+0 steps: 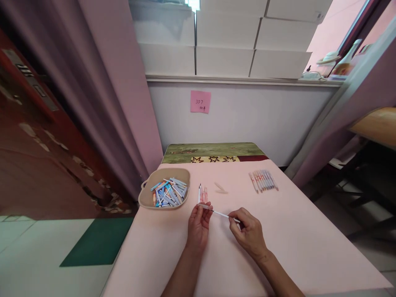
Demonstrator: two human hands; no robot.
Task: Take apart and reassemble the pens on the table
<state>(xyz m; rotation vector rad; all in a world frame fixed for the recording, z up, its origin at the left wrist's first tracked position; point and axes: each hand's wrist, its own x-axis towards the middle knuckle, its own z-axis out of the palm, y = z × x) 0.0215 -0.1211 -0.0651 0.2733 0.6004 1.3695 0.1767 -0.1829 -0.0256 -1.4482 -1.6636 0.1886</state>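
Note:
My left hand (199, 225) is closed on a pale pen barrel (204, 206), held tilted over the table. Between finger and thumb, my right hand (247, 231) pinches a thin white pen refill (221, 214); its dark tip meets the barrel's end, and I cannot tell how far it is inside. Just beyond my left hand lie several pink pen parts (203, 194) and white refills with dark tips (199, 193). Two small pale pieces (220, 188) rest to their right. A row of finished-looking pens (263, 181) lies side by side at the right.
A beige basket (142, 198) full of blue, white and orange pen parts stands on the left of the pink-covered table (293, 247). Behind it is a wall with a pink note (200, 102). White boxes (224, 62) are stacked on the ledge above.

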